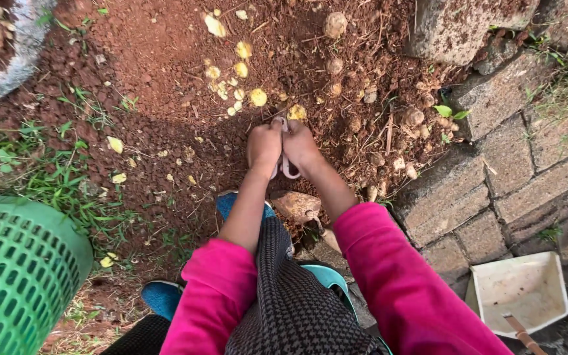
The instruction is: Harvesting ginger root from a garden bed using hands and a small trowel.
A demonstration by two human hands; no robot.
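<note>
While both hands press together over the soil, the left hand (264,146) and right hand (300,146) fingers close around pink scissors (286,167).

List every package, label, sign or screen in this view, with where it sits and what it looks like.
No labels, signs or screens show; only containers.
Green basket: lower left, round, plastic lattice.
White tub: lower right by the stone wall, squarish, dirty, brown-handled tool inside.
Grey sack: upper left corner, holding pale roots.
Both hands meet over red soil around a pinkish tool.
</note>
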